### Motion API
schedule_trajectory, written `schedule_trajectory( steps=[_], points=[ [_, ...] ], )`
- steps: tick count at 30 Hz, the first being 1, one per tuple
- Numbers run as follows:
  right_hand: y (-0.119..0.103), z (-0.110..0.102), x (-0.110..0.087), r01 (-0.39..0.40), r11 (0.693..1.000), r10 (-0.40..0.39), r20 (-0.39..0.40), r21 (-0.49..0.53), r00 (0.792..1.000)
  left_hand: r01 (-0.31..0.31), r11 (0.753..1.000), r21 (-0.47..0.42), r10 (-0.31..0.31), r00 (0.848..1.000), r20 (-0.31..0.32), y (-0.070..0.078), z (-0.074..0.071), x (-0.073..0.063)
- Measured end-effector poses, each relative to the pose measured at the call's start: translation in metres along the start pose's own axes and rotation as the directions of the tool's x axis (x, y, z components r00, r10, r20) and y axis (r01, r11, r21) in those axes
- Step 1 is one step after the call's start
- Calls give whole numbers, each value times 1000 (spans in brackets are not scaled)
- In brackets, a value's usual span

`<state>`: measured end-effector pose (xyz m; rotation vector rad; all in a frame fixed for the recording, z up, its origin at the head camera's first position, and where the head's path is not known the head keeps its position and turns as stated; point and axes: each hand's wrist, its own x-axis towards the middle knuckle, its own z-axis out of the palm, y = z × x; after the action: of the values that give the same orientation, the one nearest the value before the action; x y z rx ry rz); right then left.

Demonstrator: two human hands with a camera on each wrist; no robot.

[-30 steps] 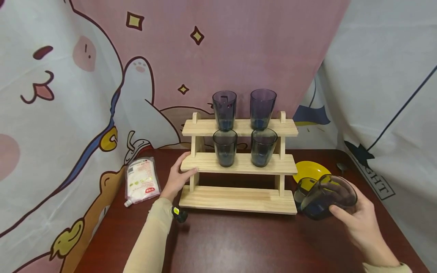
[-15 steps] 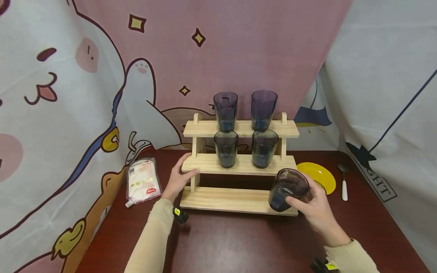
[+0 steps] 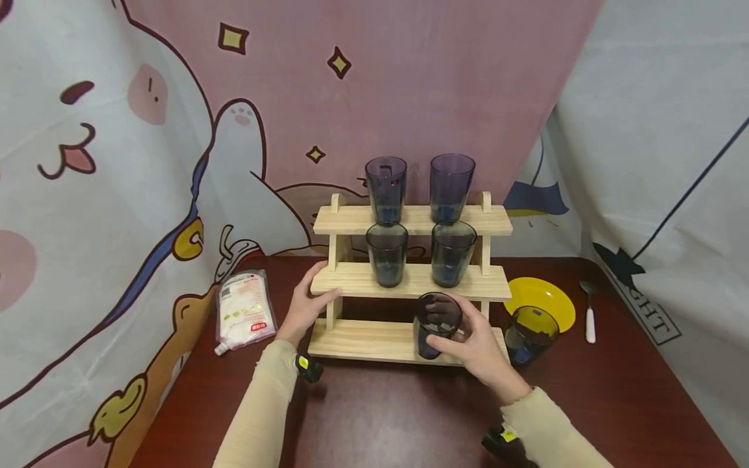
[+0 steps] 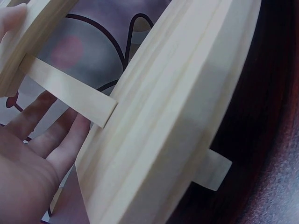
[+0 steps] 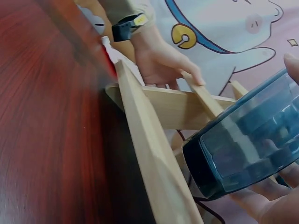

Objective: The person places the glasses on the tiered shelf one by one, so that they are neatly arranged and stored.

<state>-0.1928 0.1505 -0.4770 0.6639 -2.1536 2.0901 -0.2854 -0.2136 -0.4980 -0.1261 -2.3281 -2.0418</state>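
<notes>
My right hand [image 3: 476, 348] grips a dark tinted drinking glass [image 5: 243, 140], thumb on the near side and fingers round the far side. The glass overlaps the bottom tier of a three-tier wooden display rack [image 3: 351, 341] in the head view. At the rack's left end my left hand [image 3: 302, 312] holds the middle plank, thumb at its front edge; its fingers show behind the upright in the left wrist view. Two glasses stand on the middle tier, a left one [image 3: 387, 257] and a right one [image 3: 452, 257]. Two purple-looking glasses, one left [image 3: 386, 188] and one right [image 3: 452, 185], stand on top.
Right of the rack another tinted glass [image 3: 526, 341] stands before a yellow plate [image 3: 547, 296]. A white-handled spoon [image 3: 590, 318] lies farther right. On the left is a white pouch in clear plastic [image 3: 244, 309]. A printed cloth [image 3: 468, 78] hangs behind the table.
My right hand has carried its glass leftward from beside the plate to over the bottom tier. The other glass by the plate shows again. My left hand has stayed on the rack.
</notes>
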Motion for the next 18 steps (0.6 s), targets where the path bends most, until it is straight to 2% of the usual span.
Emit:
schedule_trajectory(
  steps=[4,8,18],
  points=[
    [5,13,6,-31,999,31,11,14,999,-7,1000,-16,7,1000,0,2,0,-1],
    [13,23,9,-41,999,41,20,16,999,-16,999,-31,16,1000,-2,-3,2,-1],
    [19,41,18,-65,998,64,40,20,997,-75,997,1,75,997,-19,-12,2,2]
  ],
)
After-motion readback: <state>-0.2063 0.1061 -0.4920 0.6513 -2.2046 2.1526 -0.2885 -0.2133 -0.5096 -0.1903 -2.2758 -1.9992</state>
